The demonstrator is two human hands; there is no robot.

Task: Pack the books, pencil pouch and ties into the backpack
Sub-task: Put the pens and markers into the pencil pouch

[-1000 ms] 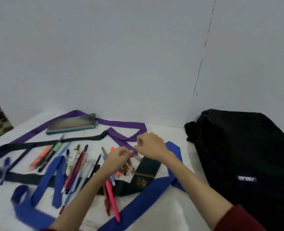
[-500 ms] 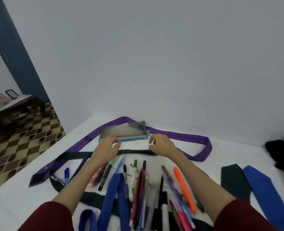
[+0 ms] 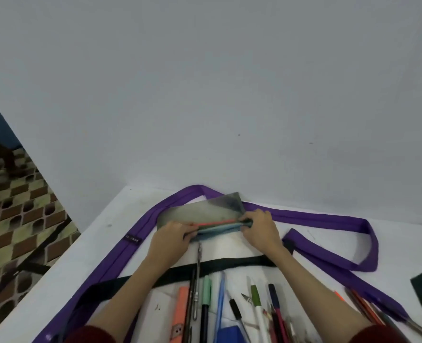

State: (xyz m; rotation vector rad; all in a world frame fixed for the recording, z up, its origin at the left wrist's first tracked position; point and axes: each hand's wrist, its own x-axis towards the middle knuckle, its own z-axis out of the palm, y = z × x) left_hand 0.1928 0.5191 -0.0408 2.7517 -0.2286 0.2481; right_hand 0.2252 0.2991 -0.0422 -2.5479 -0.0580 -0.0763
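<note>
At twelve o'clock, left hand [image 3: 171,237] and right hand [image 3: 259,227] fingers pinch the pencil pouch [image 3: 202,216] ends over a purple tie [image 3: 328,219].

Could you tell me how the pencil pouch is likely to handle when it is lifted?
The pouch looks soft and nearly flat, so it will probably sag between the left hand and right hand gripping its ends. It seems thin and probably light. Its smooth translucent side may be a bit slippery.
</note>
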